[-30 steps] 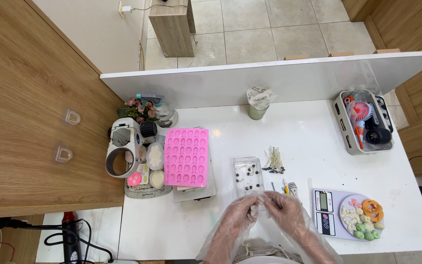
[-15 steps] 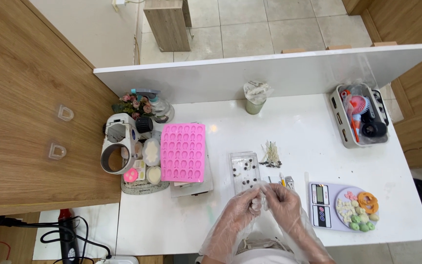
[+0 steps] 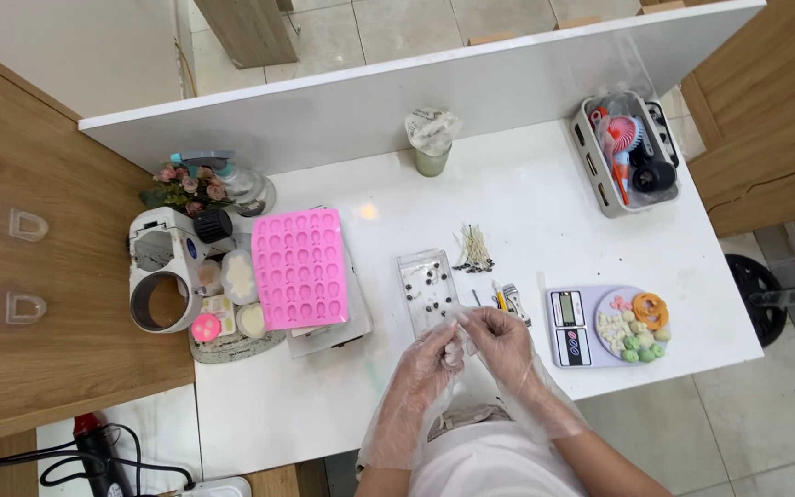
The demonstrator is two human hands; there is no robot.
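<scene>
On the white table [image 3: 545, 221], gloved hands [image 3: 471, 345] pinch a small piece [image 3: 455, 348].

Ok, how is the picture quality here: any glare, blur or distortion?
Head view: bright, even light, soft shadows only; a small glare spot on the white table beside the pink mould; the partition edge bows slightly, wide-lens distortion; the left hand and right hand, in clear gloves, look slightly soft.

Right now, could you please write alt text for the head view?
Two gloved hands, left hand and right hand, hold a small pale piece over a white table, near a clear tray, pink mould and scale.
</scene>
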